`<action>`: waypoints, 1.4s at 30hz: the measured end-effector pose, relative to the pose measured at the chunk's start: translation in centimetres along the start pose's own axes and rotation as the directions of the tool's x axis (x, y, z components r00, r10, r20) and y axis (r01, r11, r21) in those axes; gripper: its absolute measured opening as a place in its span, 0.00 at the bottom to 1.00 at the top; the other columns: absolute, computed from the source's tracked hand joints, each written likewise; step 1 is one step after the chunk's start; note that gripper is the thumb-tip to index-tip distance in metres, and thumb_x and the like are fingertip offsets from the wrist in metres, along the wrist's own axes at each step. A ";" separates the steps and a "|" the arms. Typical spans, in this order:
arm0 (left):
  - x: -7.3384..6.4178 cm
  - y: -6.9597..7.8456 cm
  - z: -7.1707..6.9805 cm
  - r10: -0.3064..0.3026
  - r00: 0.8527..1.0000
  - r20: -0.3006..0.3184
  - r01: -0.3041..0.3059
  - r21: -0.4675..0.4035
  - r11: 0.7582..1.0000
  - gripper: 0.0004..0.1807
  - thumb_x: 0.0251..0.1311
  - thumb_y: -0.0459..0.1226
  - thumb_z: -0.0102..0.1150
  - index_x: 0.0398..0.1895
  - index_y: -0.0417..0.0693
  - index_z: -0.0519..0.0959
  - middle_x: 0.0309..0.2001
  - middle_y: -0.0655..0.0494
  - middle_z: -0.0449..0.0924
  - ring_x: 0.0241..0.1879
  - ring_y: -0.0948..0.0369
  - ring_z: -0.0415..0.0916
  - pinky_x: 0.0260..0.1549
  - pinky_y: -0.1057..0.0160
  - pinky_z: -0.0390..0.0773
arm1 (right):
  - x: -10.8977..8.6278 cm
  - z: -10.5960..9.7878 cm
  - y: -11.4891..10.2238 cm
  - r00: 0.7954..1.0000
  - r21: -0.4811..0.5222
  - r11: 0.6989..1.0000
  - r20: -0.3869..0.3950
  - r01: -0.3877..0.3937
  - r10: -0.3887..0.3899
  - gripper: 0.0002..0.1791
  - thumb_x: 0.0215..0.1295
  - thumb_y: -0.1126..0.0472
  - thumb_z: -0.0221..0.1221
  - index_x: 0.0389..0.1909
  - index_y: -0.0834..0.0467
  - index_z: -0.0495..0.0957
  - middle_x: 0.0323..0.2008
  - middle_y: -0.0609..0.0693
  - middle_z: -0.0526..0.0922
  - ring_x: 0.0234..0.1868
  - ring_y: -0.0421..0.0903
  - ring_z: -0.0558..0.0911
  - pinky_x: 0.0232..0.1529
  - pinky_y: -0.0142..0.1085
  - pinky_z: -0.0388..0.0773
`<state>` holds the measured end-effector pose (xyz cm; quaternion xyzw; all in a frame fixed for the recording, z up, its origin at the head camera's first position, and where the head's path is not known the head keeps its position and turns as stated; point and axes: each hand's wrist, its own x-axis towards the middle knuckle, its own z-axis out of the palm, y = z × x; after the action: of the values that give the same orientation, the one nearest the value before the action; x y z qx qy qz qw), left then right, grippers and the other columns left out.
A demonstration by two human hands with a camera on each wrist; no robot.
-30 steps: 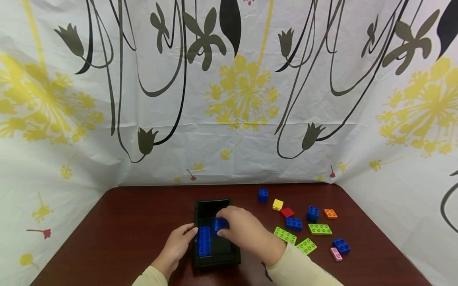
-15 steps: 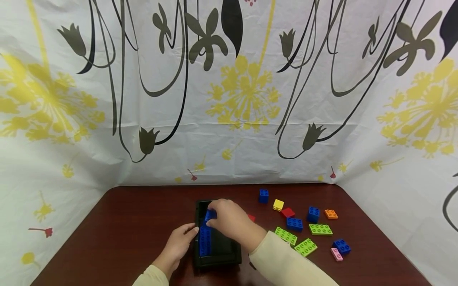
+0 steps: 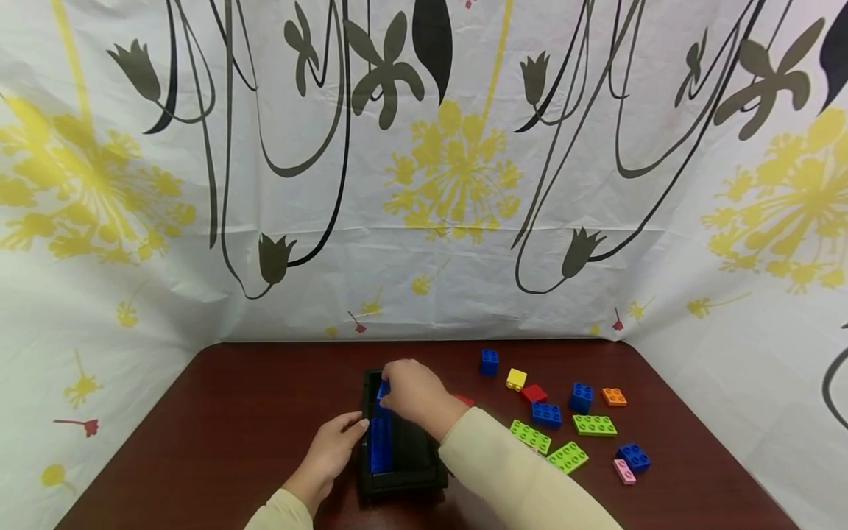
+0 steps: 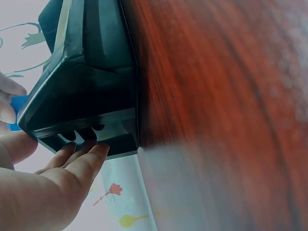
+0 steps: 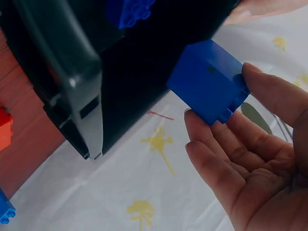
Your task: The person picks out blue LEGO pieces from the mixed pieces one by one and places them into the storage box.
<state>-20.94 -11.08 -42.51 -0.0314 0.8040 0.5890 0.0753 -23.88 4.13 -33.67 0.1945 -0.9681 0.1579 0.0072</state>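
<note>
A black plastic bin (image 3: pixel 411 482) stands on the table, a long blue building block (image 3: pixel 380 445) lying along its left inside. My left hand (image 3: pixel 330 447) holds the bin's left wall; in the left wrist view its thumb is at the rim and the fingers (image 4: pixel 89 166) are against the outer side. Over the far left part of the bin, my right hand (image 3: pixel 419 397) pinches a smaller blue building block (image 5: pixel 207 82) between thumb and fingers. In the right wrist view that block is close to the bin's wall; whether they touch, I cannot tell.
Loose blocks lie right of the bin: several blue ones (image 3: pixel 546 415), lime green ones (image 3: pixel 594 425), a yellow one (image 3: pixel 516 379), red ones (image 3: pixel 534 394), an orange one (image 3: pixel 614 397) and a pink one (image 3: pixel 624 471). Behind the table hangs a patterned white cloth (image 3: pixel 424 294).
My right hand has carried the smaller blue block from the bin's middle leftward and to the far left corner area. The left hand keeps its hold on the bin.
</note>
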 end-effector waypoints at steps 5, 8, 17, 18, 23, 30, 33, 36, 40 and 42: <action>-0.1 0.0 0.0 0.009 1.000 -0.001 -0.009 0.002 1.000 0.30 0.71 0.45 0.49 0.66 0.32 0.65 0.64 0.31 0.66 0.61 0.37 0.66 0.53 0.40 0.72 | 0.9 0.5 -0.3 0.999 -0.021 1.000 0.028 -0.015 0.016 0.19 0.58 0.60 0.68 0.50 0.60 0.81 0.45 0.51 0.85 0.41 0.46 0.84 0.42 0.39 0.82; -0.1 0.0 0.1 0.019 1.000 0.002 -0.019 0.005 1.000 0.30 0.71 0.46 0.49 0.66 0.31 0.66 0.64 0.31 0.65 0.61 0.36 0.66 0.53 0.40 0.73 | 1.4 0.8 -0.5 0.999 -0.038 0.999 0.044 -0.011 0.013 0.17 0.58 0.62 0.67 0.49 0.60 0.81 0.44 0.51 0.85 0.40 0.45 0.84 0.41 0.38 0.82; -0.1 -0.2 0.1 0.041 0.999 -0.012 -0.041 0.008 0.999 0.28 0.71 0.45 0.49 0.65 0.31 0.67 0.65 0.31 0.65 0.62 0.36 0.64 0.53 0.39 0.72 | 2.4 1.5 -0.7 0.998 -0.077 0.997 0.065 -0.017 0.022 0.16 0.58 0.65 0.67 0.48 0.60 0.82 0.40 0.51 0.85 0.32 0.43 0.82 0.36 0.36 0.81; -0.1 -0.2 0.1 0.043 0.999 -0.014 -0.043 0.010 0.999 0.28 0.71 0.45 0.49 0.65 0.31 0.67 0.64 0.31 0.65 0.62 0.36 0.64 0.53 0.39 0.72 | 2.5 1.5 -0.8 0.998 -0.078 0.997 0.066 -0.017 0.022 0.16 0.57 0.65 0.67 0.48 0.60 0.82 0.40 0.51 0.85 0.33 0.43 0.82 0.36 0.35 0.81; -0.1 -0.2 0.1 0.049 0.999 -0.012 -0.049 0.008 0.999 0.28 0.71 0.45 0.49 0.65 0.32 0.67 0.65 0.31 0.65 0.62 0.36 0.64 0.53 0.39 0.72 | 3.0 1.8 -0.7 0.996 -0.070 0.997 0.079 -0.031 0.036 0.15 0.58 0.67 0.65 0.48 0.60 0.81 0.39 0.52 0.85 0.28 0.42 0.80 0.32 0.33 0.79; -0.1 -0.2 0.1 0.044 0.999 -0.004 -0.044 0.001 0.999 0.29 0.71 0.45 0.50 0.65 0.31 0.67 0.65 0.30 0.64 0.61 0.36 0.65 0.52 0.39 0.73 | 3.8 2.4 -0.6 0.990 -0.066 0.995 0.113 -0.078 0.085 0.10 0.64 0.68 0.59 0.45 0.59 0.82 0.38 0.51 0.84 0.25 0.42 0.75 0.26 0.33 0.71; -0.1 -0.2 0.1 0.042 0.999 -0.002 -0.042 -0.006 0.999 0.29 0.71 0.45 0.50 0.65 0.31 0.67 0.65 0.30 0.64 0.62 0.36 0.65 0.52 0.39 0.72 | 4.1 2.7 -0.5 0.987 -0.066 0.993 0.124 -0.096 0.104 0.08 0.66 0.69 0.56 0.43 0.58 0.82 0.35 0.51 0.84 0.24 0.43 0.75 0.25 0.33 0.70; -0.2 -0.1 0.0 0.043 0.999 0.000 -0.043 -0.017 0.999 0.29 0.71 0.45 0.50 0.65 0.31 0.67 0.65 0.30 0.64 0.62 0.36 0.65 0.53 0.39 0.72 | 4.3 3.0 -0.5 0.985 -0.067 0.992 0.131 -0.105 0.113 0.08 0.67 0.68 0.56 0.41 0.58 0.82 0.33 0.51 0.83 0.24 0.43 0.74 0.24 0.33 0.69; -0.3 -0.1 -0.1 0.048 0.999 -0.001 -0.048 -0.026 0.999 0.29 0.71 0.45 0.50 0.65 0.31 0.67 0.65 0.30 0.65 0.61 0.36 0.65 0.53 0.40 0.73 | 4.5 3.4 -0.6 0.985 -0.067 0.993 0.131 -0.101 0.109 0.08 0.67 0.69 0.55 0.42 0.59 0.82 0.34 0.52 0.84 0.25 0.42 0.75 0.25 0.34 0.70; -0.3 -0.1 -0.1 0.048 0.999 -0.002 -0.048 -0.029 0.998 0.29 0.71 0.44 0.50 0.65 0.31 0.67 0.65 0.31 0.64 0.62 0.36 0.65 0.53 0.40 0.72 | 4.6 3.6 -0.7 0.986 -0.069 0.993 0.129 -0.099 0.107 0.08 0.67 0.69 0.56 0.41 0.59 0.82 0.34 0.52 0.83 0.25 0.42 0.75 0.25 0.34 0.71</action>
<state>-20.63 -11.25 -42.55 -0.0135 0.7958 0.6025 0.0599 -27.69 0.71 -36.55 0.1538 -0.9797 0.1144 -0.0592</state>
